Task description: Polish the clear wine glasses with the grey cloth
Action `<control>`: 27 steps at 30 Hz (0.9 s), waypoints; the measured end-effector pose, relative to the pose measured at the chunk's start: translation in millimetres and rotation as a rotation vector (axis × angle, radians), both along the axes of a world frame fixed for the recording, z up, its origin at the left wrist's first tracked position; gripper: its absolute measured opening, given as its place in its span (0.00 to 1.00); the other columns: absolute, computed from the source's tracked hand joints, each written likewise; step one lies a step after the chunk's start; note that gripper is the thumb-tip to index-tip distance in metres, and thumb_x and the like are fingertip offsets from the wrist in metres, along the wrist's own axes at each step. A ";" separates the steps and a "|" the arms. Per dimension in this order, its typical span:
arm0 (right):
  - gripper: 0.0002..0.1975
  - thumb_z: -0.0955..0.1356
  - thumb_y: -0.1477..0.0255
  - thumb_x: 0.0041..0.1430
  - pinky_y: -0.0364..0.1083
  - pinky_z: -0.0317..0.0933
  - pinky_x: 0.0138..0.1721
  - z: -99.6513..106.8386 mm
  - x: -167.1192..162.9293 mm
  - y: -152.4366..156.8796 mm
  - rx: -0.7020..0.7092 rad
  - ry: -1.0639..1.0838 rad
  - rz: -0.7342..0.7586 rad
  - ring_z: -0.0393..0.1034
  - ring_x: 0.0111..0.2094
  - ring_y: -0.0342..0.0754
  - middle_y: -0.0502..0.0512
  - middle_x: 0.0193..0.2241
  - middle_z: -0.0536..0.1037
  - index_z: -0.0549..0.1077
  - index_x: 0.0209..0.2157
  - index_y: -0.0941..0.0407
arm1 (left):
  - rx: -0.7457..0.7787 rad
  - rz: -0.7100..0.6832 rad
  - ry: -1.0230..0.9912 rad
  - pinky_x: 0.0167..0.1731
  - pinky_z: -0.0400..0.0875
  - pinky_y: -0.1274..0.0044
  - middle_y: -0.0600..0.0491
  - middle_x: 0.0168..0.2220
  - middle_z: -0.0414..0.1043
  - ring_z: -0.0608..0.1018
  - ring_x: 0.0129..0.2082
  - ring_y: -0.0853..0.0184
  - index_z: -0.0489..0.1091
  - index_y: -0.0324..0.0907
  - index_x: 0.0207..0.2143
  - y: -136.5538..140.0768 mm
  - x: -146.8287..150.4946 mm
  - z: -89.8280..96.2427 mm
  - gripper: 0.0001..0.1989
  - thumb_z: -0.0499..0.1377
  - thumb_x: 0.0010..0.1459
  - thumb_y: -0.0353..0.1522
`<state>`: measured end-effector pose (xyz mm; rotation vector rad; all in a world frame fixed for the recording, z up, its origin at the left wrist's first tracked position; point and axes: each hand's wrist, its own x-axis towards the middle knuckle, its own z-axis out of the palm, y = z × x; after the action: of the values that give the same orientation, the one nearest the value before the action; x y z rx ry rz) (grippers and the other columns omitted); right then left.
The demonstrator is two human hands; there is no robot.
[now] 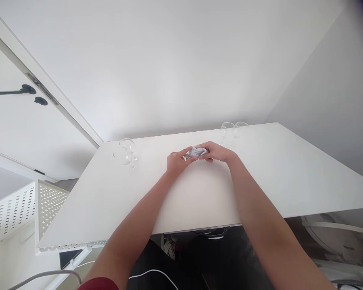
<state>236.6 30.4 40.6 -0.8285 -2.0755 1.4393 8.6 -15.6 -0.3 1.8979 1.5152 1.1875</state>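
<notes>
Over the middle of the white table [199, 189], my two hands are close together. My left hand [176, 162] closes around a clear glass [186, 157], of which only a shiny part shows between the fingers. A light grey-white cloth [197, 152] is bunched up against the glass. My right hand [217, 152] grips that cloth from the right, fingers bent around it. The hands and the cloth hide most of the glass, so its full shape cannot be made out.
Two stemmed glasses [127, 153] stand at the table's back left. Two more glasses [228, 131] are near the back edge on the right. A wall [175, 72] rises behind the table. A door handle [18, 91] and a white perforated panel [50, 201] are at left.
</notes>
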 end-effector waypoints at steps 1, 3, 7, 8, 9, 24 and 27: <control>0.15 0.75 0.64 0.55 0.45 0.55 0.24 -5.8 -1.0 1.5 -0.010 0.063 -0.042 0.59 0.19 0.40 0.50 0.29 0.75 0.80 0.43 0.55 | -0.002 -0.008 -0.024 0.33 0.71 0.75 0.56 0.30 0.80 0.72 0.23 0.72 0.80 0.54 0.52 -0.3 -0.3 0.9 0.25 0.72 0.52 0.45; 0.15 0.76 0.62 0.55 0.45 0.53 0.24 -16.9 -5.4 5.6 -0.009 0.213 -0.144 0.58 0.19 0.39 0.51 0.30 0.75 0.80 0.40 0.57 | -0.014 -0.030 -0.119 0.33 0.72 0.75 0.55 0.31 0.80 0.74 0.23 0.71 0.79 0.52 0.53 -0.5 -1.8 3.3 0.21 0.66 0.60 0.46; 0.18 0.76 0.57 0.54 0.45 0.50 0.23 -30.3 -16.4 14.8 -0.039 0.418 -0.341 0.57 0.19 0.40 0.50 0.27 0.73 0.78 0.37 0.57 | 0.051 -0.022 -0.270 0.31 0.71 0.75 0.51 0.38 0.79 0.76 0.26 0.70 0.79 0.47 0.46 1.2 -3.7 7.0 0.15 0.60 0.65 0.45; 0.19 0.76 0.56 0.55 0.45 0.50 0.22 -31.6 -18.4 16.2 -0.056 0.449 -0.375 0.57 0.19 0.40 0.50 0.26 0.72 0.77 0.38 0.57 | 0.088 -0.011 -0.287 0.30 0.71 0.76 0.50 0.41 0.78 0.75 0.28 0.70 0.77 0.46 0.45 1.8 -3.4 7.2 0.14 0.62 0.64 0.44; 0.19 0.76 0.55 0.56 0.45 0.50 0.22 -32.2 -19.9 17.0 -0.081 0.473 -0.385 0.57 0.19 0.40 0.50 0.26 0.72 0.77 0.38 0.57 | 0.118 -0.009 -0.304 0.29 0.70 0.77 0.50 0.42 0.76 0.73 0.28 0.71 0.75 0.46 0.44 2.3 -2.8 7.1 0.14 0.64 0.62 0.44; 0.22 0.75 0.52 0.57 0.46 0.51 0.24 -39.9 -17.6 20.9 -0.204 0.370 -0.119 0.55 0.19 0.42 0.44 0.19 0.65 0.72 0.41 0.55 | -0.091 -0.013 -0.716 0.16 0.54 0.81 0.62 0.26 0.50 0.55 0.19 0.77 0.53 0.46 0.32 -1.6 -2.4 15.7 0.25 0.65 0.60 0.48; 0.21 0.74 0.52 0.58 0.47 0.55 0.28 -40.2 -13.5 22.6 -0.138 0.320 -0.100 0.60 0.21 0.45 0.48 0.19 0.69 0.74 0.39 0.56 | -0.128 -0.011 -0.759 0.16 0.55 0.81 0.61 0.27 0.53 0.55 0.20 0.77 0.54 0.46 0.32 -0.2 -3.3 14.5 0.26 0.67 0.57 0.49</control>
<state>223.1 53.0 0.4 -0.6906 -1.6914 1.5592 5.3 -15.9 14.2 1.1522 1.1119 1.5236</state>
